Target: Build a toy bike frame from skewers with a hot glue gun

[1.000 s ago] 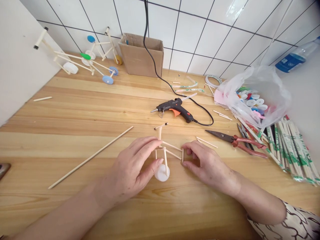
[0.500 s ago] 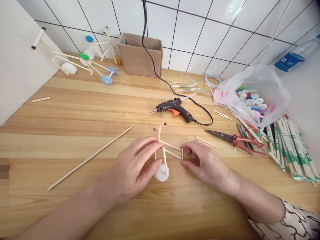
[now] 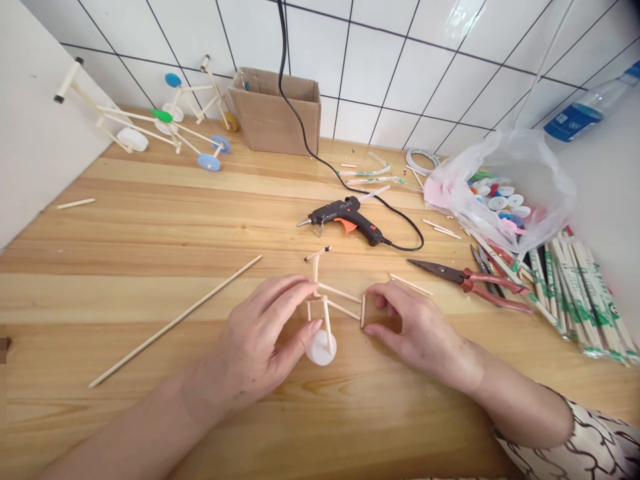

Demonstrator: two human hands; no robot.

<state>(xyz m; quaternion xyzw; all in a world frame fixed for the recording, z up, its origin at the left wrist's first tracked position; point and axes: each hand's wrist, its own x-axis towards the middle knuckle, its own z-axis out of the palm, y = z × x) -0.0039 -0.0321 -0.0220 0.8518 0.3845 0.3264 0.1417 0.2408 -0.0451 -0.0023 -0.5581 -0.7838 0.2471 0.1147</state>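
Observation:
A small frame of glued wooden sticks (image 3: pixel 336 301) lies flat on the wooden table (image 3: pixel 150 220), with a white bottle cap (image 3: pixel 321 349) at its near end. My left hand (image 3: pixel 260 343) pinches the frame's left side, forefinger on the upper joint and thumb by the cap. My right hand (image 3: pixel 417 327) pinches the short upright stick at the frame's right end between thumb and forefinger.
A black and orange glue gun (image 3: pixel 347 218) lies just beyond the frame, its cord running up the wall. Red-handled pliers (image 3: pixel 467 281), wrapped chopsticks (image 3: pixel 580 293) and a plastic bag of caps (image 3: pixel 500 193) are on the right. A long stick (image 3: pixel 175 321) lies left. A cardboard box (image 3: pixel 275 110) and finished stick models (image 3: pixel 165 127) stand at the back.
Both hands stay on the stick frame in the same grip. Only the view has shifted slightly.

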